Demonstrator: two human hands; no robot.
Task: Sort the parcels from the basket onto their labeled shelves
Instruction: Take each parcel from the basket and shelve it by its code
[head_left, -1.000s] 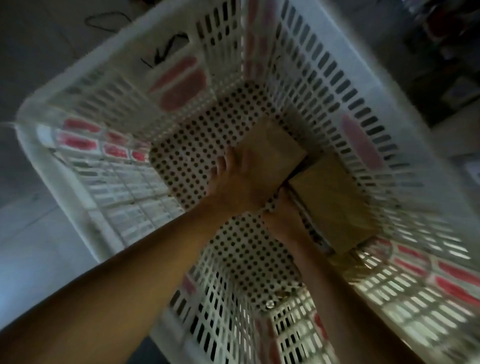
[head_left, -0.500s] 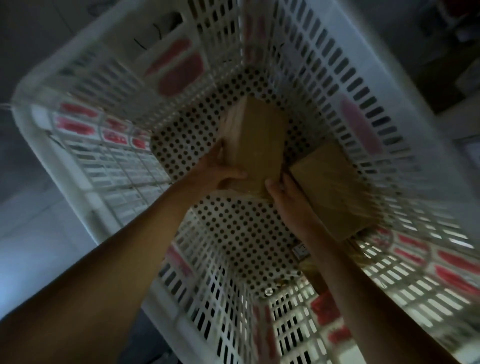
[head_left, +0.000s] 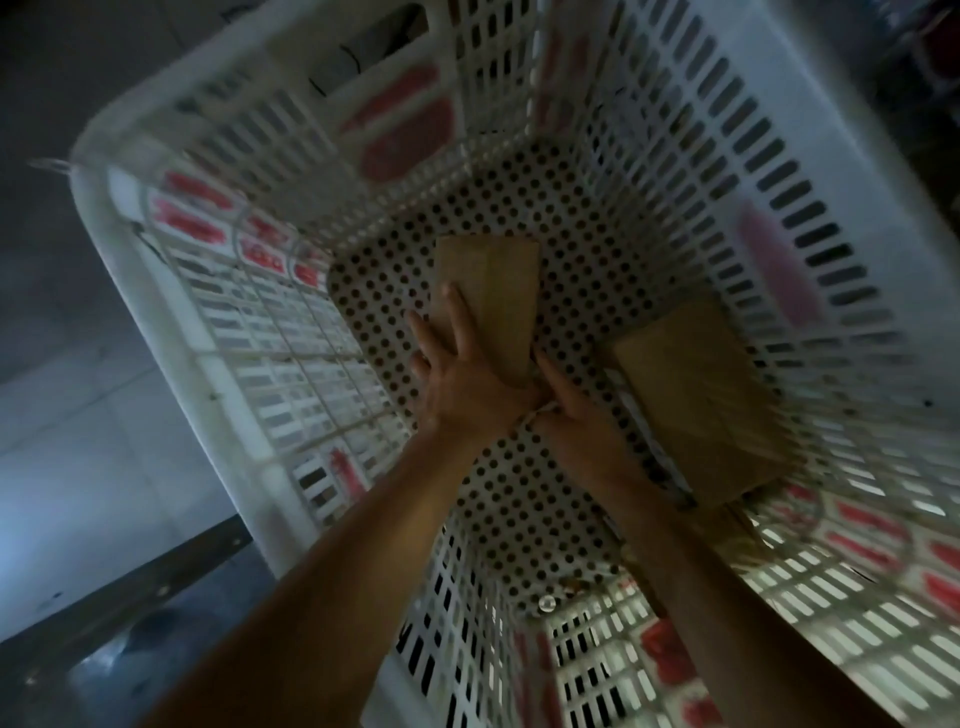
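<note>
I look down into a deep white slotted basket (head_left: 649, 171) with red labels on its walls. A brown paper parcel (head_left: 493, 296) is raised off the perforated floor, held between both hands. My left hand (head_left: 462, 384) lies on its left face with fingers spread. My right hand (head_left: 576, 415) presses against its lower right edge. A second brown parcel (head_left: 696, 400) lies flat at the right side of the basket floor, untouched.
The basket walls stand close on all sides of my arms. A small brown item (head_left: 737, 525) lies under the second parcel's near corner. A pale floor (head_left: 78, 467) and a dark strip (head_left: 156, 587) show to the left outside the basket.
The parcel has been tipped up from lying flat and lifted off the floor between both hands. It now stands more upright and nearer the basket's middle.
</note>
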